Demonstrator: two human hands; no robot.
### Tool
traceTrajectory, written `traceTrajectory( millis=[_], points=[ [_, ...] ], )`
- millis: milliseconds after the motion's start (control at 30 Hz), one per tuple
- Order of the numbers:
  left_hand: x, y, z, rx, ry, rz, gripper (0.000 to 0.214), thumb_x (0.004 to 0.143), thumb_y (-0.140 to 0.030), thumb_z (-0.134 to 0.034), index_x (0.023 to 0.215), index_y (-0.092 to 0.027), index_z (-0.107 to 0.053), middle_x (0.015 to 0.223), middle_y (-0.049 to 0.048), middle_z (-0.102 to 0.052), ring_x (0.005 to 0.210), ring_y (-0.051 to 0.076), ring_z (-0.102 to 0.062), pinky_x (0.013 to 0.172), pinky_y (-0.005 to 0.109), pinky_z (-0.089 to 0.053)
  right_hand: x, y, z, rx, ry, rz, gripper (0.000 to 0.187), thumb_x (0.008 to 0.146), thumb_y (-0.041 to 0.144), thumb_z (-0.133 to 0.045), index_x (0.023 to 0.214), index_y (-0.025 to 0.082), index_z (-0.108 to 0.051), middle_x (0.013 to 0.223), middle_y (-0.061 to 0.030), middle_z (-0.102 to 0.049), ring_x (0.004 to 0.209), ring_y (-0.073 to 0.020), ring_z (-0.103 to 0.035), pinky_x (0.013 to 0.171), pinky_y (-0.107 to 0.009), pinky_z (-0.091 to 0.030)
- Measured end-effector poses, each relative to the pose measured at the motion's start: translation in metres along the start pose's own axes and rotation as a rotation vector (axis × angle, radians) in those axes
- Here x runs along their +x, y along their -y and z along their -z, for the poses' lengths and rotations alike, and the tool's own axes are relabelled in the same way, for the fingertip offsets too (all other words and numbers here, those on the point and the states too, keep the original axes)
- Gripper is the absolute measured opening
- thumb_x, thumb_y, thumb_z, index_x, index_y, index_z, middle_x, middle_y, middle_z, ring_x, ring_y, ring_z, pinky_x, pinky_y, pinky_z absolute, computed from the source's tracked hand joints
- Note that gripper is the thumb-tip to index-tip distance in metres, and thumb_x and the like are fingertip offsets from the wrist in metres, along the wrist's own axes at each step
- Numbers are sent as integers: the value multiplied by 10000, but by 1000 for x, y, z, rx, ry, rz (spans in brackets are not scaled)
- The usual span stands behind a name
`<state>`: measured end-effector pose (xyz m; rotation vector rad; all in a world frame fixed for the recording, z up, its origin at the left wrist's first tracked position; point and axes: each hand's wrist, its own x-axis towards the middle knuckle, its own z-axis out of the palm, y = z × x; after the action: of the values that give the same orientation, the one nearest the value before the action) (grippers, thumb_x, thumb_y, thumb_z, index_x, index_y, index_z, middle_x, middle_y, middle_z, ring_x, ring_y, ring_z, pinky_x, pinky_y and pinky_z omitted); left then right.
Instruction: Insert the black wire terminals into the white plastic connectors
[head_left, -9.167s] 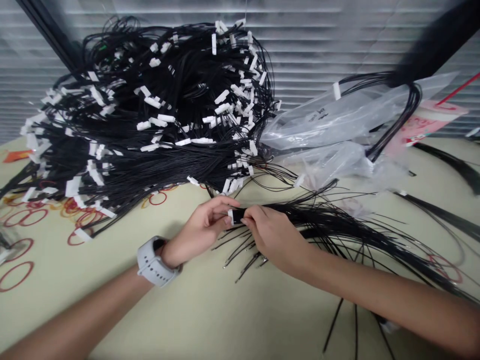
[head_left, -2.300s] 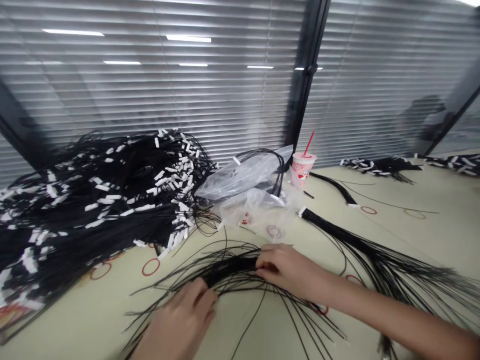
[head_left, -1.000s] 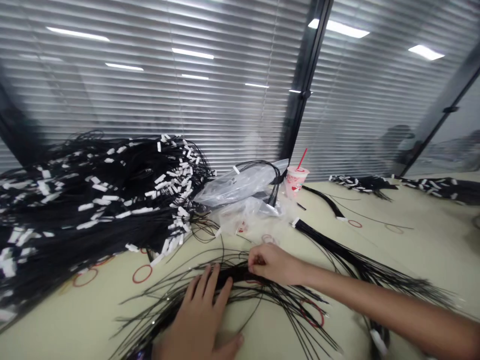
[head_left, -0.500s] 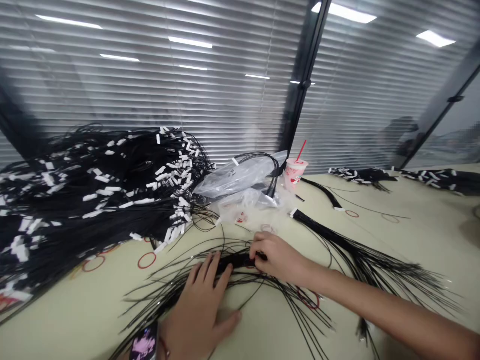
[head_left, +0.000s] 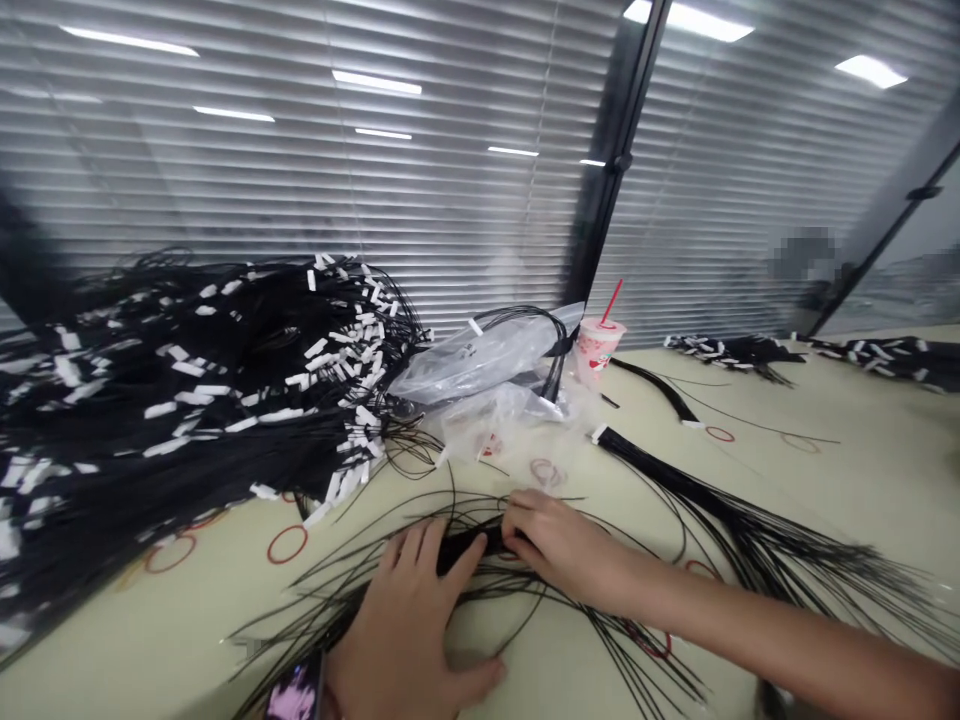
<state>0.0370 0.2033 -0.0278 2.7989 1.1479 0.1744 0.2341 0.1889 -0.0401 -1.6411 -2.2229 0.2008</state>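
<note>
A bundle of thin black wires point(head_left: 459, 548) lies in a curve across the near part of the table, its loose ends fanning out at both sides. My left hand point(head_left: 409, 625) rests on its left stretch, fingers spread and thumb out on the tabletop. Just to the right, my right hand point(head_left: 551, 540) is closed around the middle of the same bundle, with curled fingers. Its fingertips are partly hidden, so I cannot tell whether they hold anything besides the wires. A dark-screened watch point(head_left: 294, 690) sits on my left wrist.
A big heap of black wires with white connectors point(head_left: 300, 390) fills the left. Clear plastic bags point(head_left: 480, 360) and a pink cup with a straw point(head_left: 598, 345) stand behind. Another wire bundle point(head_left: 675, 480) lies at right. A red rubber band point(head_left: 288, 544) lies on the table point(head_left: 202, 630).
Both hands stay on the wire bundle. My right fingers have closed in nearer to my left hand, and my left thumb has shifted slightly right. The camera view has tilted a little.
</note>
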Motion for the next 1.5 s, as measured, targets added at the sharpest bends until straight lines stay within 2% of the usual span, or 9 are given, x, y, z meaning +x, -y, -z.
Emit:
traceTrajectory(
  millis=[233, 400, 667, 800, 933, 1067, 1367, 1433, 1500],
  points=[
    [3, 6, -4, 7, 30, -41, 690, 661, -524, -529, 1304, -349, -352, 1358, 102, -288, 1245, 336, -238, 997, 542, -200, 0, -9, 2, -6, 42, 73, 237, 817, 149, -373, 848, 180, -606, 909, -40, -490, 839, -78, -457, 770, -203, -369],
    [8, 10, -3, 39, 185, -37, 795, 669, -721, -378, 1336, -294, -310, 1389, 174, -216, 1249, 390, -222, 985, 575, -184, 7, -10, 7, -86, 109, 116, 203, 786, 180, -416, 876, 175, -598, 906, -40, -492, 879, -102, -456, 785, -225, -363],
    [6, 14, -10, 82, 57, -97, 684, 690, -562, -495, 1319, -368, -309, 1385, 110, -248, 1257, 352, -228, 986, 561, -214, 30, 0, 27, -84, 255, 212, 111, 687, 84, -484, 697, 96, -594, 775, -61, -502, 761, -113, -437, 625, -224, -278],
    [8, 18, -11, 99, 133, -119, 737, 694, -675, -401, 1340, -340, -285, 1383, 149, -238, 1238, 396, -241, 948, 615, -212, 24, -3, 43, 102, 94, 136, 107, 785, 150, -410, 793, 114, -510, 834, -38, -523, 762, -75, -450, 659, -195, -333],
    [6, 18, -12, 130, 32, -159, 652, 738, -598, -412, 1336, -377, -272, 1388, 111, -240, 1243, 365, -261, 950, 582, -271, 6, -19, 50, 401, -180, 32, 214, 894, 307, -258, 869, 132, -377, 810, -28, -523, 758, -52, -479, 700, -187, -402],
    [3, 18, -15, 199, -48, -178, 591, 761, -551, -421, 1317, -381, -313, 1357, 97, -297, 1205, 332, -336, 930, 532, -348, -18, -39, 55, 641, -386, -55, 255, 845, 387, -405, 854, 133, -413, 749, -9, -507, 691, -43, -469, 657, -176, -398],
    [7, 30, -23, 331, -233, -234, 455, 835, -445, -372, 1282, -360, -360, 1281, -12, -406, 1120, 167, -448, 894, 348, -467, -96, -59, 56, 481, 116, -266, 290, 850, 382, -379, 983, 178, -537, 896, -30, -508, 757, -44, -485, 649, -162, -392],
    [9, 31, -20, 360, -248, -265, 423, 838, -384, -385, 1256, -325, -404, 1237, -9, -452, 1067, 152, -485, 864, 326, -489, -106, -59, 43, 380, 79, -286, 299, 854, 342, -363, 1078, 196, -498, 1002, -45, -480, 825, -49, -485, 685, -167, -390],
    [12, 30, -16, 400, -298, -294, 402, 834, -364, -400, 1225, -289, -451, 1217, 20, -472, 1066, 170, -489, 847, 338, -497, -109, -57, 29, 310, 110, -329, 240, 851, 285, -349, 944, 166, -536, 943, -40, -490, 786, -48, -483, 693, -174, -378]
  ],
)
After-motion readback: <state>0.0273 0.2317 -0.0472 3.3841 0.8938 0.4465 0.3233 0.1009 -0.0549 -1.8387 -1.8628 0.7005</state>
